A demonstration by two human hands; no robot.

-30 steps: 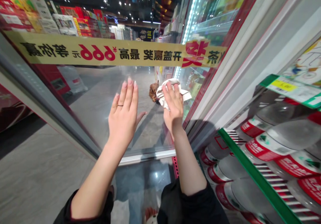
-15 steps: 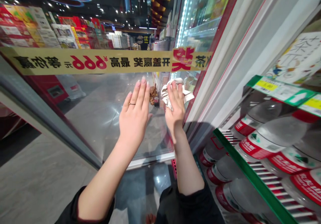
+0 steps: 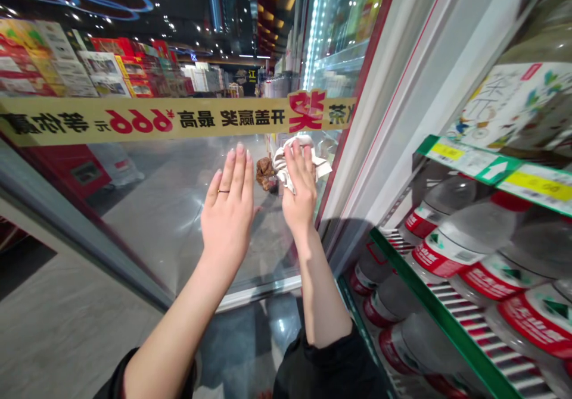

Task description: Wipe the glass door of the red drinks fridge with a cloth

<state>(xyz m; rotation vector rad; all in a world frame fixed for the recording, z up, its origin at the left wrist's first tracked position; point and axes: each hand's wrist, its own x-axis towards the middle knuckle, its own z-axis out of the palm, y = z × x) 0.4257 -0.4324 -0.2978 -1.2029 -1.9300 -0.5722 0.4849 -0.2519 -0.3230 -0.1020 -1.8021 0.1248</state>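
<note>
And there on the right runs the green-edged shelf (image 3: 442, 311), its pale slats loaded with big clear bottles (image 3: 462, 241) in red-and-white labels, packed close together! Just above, the upper shelf (image 3: 499, 168) carries a bottle (image 3: 513, 104) with a white illustrated label, price tags (image 3: 540, 185) lining its front edge.

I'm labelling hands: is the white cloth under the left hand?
No, the cloth is under the right hand, and none shows at the left hand.
</note>
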